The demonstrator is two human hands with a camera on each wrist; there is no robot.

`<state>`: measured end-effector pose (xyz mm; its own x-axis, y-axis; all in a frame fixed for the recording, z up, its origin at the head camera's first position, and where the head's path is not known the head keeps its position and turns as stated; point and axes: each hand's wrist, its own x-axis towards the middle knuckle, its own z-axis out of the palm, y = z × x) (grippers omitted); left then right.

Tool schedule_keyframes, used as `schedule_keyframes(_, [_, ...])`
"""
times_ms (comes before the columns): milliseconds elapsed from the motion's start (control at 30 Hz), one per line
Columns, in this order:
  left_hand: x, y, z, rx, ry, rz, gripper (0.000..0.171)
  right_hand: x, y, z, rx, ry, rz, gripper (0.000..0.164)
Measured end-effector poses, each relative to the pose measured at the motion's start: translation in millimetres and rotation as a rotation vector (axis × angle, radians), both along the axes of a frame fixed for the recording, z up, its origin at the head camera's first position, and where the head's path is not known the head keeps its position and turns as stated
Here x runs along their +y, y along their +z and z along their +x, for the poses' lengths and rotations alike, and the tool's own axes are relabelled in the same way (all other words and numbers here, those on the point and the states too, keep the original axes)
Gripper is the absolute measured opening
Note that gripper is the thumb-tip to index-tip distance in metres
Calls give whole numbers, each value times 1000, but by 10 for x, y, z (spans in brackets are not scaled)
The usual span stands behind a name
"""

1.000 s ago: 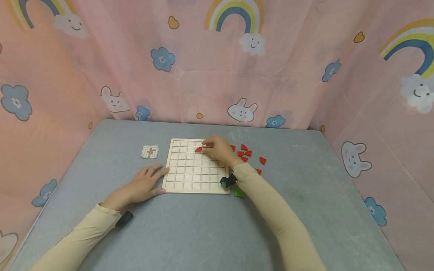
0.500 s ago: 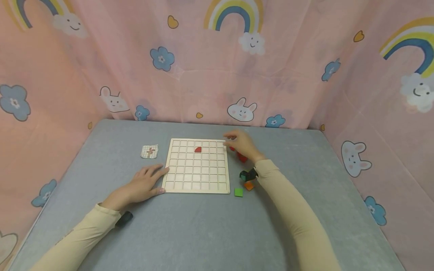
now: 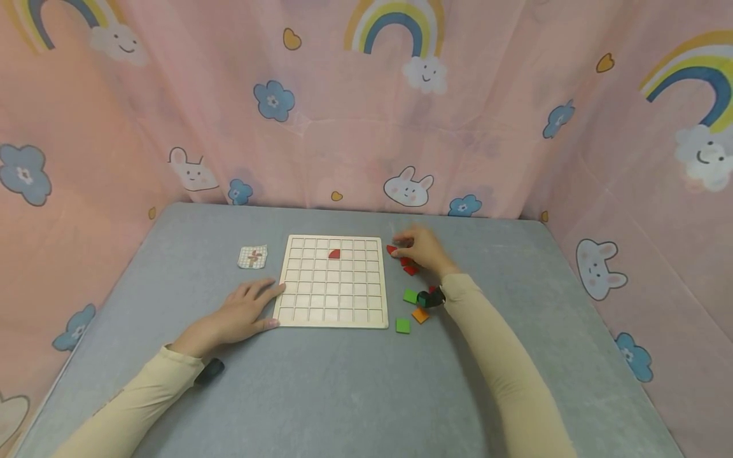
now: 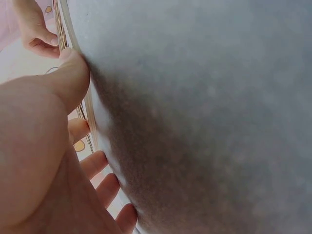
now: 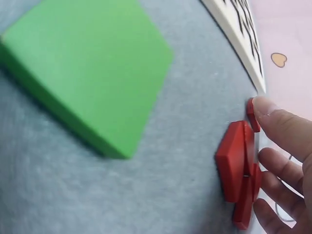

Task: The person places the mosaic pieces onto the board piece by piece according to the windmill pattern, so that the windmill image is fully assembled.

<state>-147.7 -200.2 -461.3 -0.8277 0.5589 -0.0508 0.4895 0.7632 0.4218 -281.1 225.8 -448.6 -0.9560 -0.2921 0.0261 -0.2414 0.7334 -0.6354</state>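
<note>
A pale wooden grid board [image 3: 332, 286] lies on the table with one red quarter-circle tile [image 3: 335, 254] in an upper cell. My left hand [image 3: 243, 312] rests by the board's left edge, thumb and fingertips touching it. Right of the board, my right hand [image 3: 424, 248] hovers over several red tiles [image 3: 410, 270], partly hiding them. In the right wrist view its thumb [image 5: 278, 122] is right at a small red tile [image 5: 251, 114], while the other fingers are spread and loosely bent beside the red cluster [image 5: 234, 161].
Two green square tiles [image 3: 403, 326] and an orange tile [image 3: 420, 315] lie right of the board, below the red ones. A small paper card [image 3: 252, 256] with a gridded picture lies to the left. A pink patterned curtain [image 3: 321, 152] surrounds the grey table [image 3: 321, 394].
The right hand has left the board, where the red tile stays in its cell, and moved right to the loose red tiles. The left hand has stayed in place.
</note>
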Motion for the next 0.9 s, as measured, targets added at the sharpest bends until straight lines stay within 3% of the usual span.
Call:
schedule_keyframes(400, [44, 118, 43, -10, 16, -12, 71, 9, -45, -2, 36, -6, 2, 32])
schedule_keyframes(900, [45, 87, 32, -15, 17, -19, 70, 6, -45, 31, 61, -3, -6, 26])
